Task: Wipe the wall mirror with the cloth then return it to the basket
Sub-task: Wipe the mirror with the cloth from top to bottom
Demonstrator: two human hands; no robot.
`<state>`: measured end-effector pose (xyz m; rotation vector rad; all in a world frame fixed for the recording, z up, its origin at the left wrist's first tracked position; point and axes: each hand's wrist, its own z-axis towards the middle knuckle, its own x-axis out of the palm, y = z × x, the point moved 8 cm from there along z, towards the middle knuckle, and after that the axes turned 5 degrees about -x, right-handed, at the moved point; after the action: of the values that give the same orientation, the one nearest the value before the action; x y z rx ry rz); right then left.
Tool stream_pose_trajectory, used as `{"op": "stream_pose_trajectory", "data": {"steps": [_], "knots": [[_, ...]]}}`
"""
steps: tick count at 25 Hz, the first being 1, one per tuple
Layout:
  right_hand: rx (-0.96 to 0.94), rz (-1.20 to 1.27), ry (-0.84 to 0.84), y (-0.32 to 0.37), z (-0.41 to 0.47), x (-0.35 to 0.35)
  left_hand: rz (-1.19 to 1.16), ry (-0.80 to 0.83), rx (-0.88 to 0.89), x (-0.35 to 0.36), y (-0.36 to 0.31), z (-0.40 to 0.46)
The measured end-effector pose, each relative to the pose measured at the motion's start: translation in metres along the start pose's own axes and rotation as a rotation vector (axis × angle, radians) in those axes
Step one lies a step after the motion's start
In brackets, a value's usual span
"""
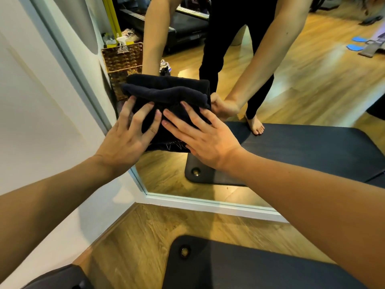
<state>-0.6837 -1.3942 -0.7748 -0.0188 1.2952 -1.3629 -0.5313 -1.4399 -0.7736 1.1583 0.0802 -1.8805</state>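
Dark folded cloth [166,94] pressed flat against the lower left part of the wall mirror [281,101], close beside the pale frame [208,202] on that side. Left hand [127,134] spread on the cloth's left half, fingers nearly straight and splayed, fingertips bearing on the fabric rather than curling round it. Right hand [205,136] likewise laid flat on the right half, fingers extended and slightly apart, pressing, not pinching. Thumbs of both hands near each other at the middle of the cloth. Reflection of both arms and the cloth meeting the real ones at the glass.

Stage of task, judged from position alone: wiping in progress, low on the mirror near its corner; extent of glass already covered not determinable. Remaining: any unwiped area, then carrying the cloth off the glass and setting it in the basket.

Woven basket [123,59] visible only as a reflection, beside the mirror's left edge, with a spray bottle [121,41] in it; real position therefore out of direct view. Dark exercise mat [239,265] on the wooden floor [141,230] below, just short of the mirror's base.
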Motion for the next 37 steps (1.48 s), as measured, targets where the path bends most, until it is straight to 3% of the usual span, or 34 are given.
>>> {"op": "stream_pose_trajectory", "data": {"steps": [20,37], "knots": [[-0.013,-0.073,-0.004,-0.077,-0.143,0.007,0.014,-0.202,0.107,-0.009,-0.144,0.070],[-0.015,-0.187,0.032,-0.150,-0.287,0.018,-0.041,-0.265,0.269,-0.026,-0.288,0.143]]}}
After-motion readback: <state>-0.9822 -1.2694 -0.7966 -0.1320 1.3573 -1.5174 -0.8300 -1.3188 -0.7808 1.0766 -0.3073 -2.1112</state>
